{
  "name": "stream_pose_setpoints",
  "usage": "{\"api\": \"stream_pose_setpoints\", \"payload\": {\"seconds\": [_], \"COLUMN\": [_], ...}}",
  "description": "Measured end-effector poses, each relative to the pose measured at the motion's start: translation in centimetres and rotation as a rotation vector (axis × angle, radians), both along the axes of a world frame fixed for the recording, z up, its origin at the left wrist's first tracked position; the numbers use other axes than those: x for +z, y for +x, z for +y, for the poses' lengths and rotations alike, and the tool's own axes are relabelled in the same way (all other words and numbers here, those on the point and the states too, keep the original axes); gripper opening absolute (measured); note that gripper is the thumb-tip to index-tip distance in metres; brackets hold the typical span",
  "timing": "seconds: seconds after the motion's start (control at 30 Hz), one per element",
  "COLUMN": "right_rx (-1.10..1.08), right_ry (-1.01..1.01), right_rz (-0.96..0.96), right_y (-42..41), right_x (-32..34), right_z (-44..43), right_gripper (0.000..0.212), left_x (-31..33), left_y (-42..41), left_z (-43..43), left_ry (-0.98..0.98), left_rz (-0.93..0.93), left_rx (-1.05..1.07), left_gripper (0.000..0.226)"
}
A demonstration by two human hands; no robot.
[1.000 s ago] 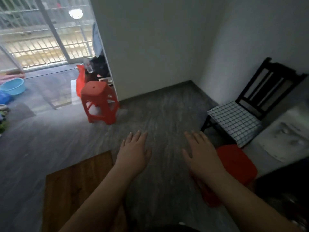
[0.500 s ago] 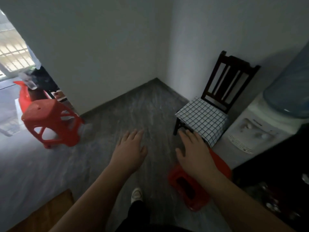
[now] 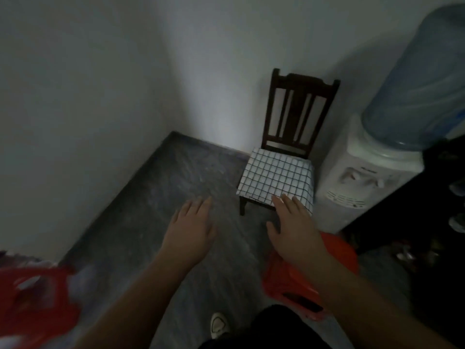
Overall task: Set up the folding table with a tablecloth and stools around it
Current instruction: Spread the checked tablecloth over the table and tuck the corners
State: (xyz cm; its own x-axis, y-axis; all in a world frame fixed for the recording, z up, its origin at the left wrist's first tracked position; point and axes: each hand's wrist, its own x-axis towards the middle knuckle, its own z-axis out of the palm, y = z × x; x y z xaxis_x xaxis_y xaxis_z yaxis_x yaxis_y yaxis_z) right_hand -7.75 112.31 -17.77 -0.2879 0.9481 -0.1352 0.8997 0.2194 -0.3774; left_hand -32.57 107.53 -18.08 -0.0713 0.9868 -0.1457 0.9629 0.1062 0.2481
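Hands first: left hand (image 3: 191, 225) and right hand (image 3: 293, 230) are both stretched out in front, palms down, fingers straight and a bit spread, holding nothing at all. My read is they're heading for the checked cloth (image 3: 276, 180), which is draped over the seat of a dark wooden chair (image 3: 299, 109) in the corner, right beside a water dispenser (image 3: 362, 177). That's presumably the tablecloth, parked on the chair to keep it off the floor (image 3: 176, 185).

The right fingertips line up with the cloth's front edge, but I can't tell if they're actually touching it or just in the air in front of it.

One red stool (image 3: 289, 280) sits low under the right forearm, near the chair. It looks tipped, though the arm hides too much to be sure. A second red stool (image 3: 32, 298) is at the lower left, badly blurred. Folding table isn't in view, so I'd guess the cloth gets grabbed first and the stools come after.
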Motion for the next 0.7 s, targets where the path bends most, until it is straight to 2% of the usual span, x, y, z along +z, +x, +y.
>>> {"api": "stream_pose_setpoints", "payload": {"seconds": [0.13, 0.3, 0.47, 0.7], "right_rx": [-0.133, -0.232, -0.253, -0.235], "right_ry": [-0.029, -0.074, -0.154, -0.321], "right_rz": [0.001, 0.006, 0.005, -0.01], "right_y": [0.2, 1.5, 2.8, 4.0], "right_x": [-1.9, -5.1, -11.2, -19.8], "right_z": [3.7, 8.6, 16.4, 26.6], "right_gripper": [0.072, 0.068, 0.068, 0.069], "left_x": [-2.1, -5.4, -10.7, -18.3], "left_y": [-0.3, 1.6, 3.4, 5.0], "left_z": [7.7, 15.9, 24.4, 33.2], "left_ry": [-0.045, -0.109, -0.173, -0.38], "left_rz": [-0.054, -0.099, -0.059, -0.057], "left_rx": [-0.098, -0.213, -0.277, -0.259], "left_gripper": [0.072, 0.072, 0.068, 0.078]}}
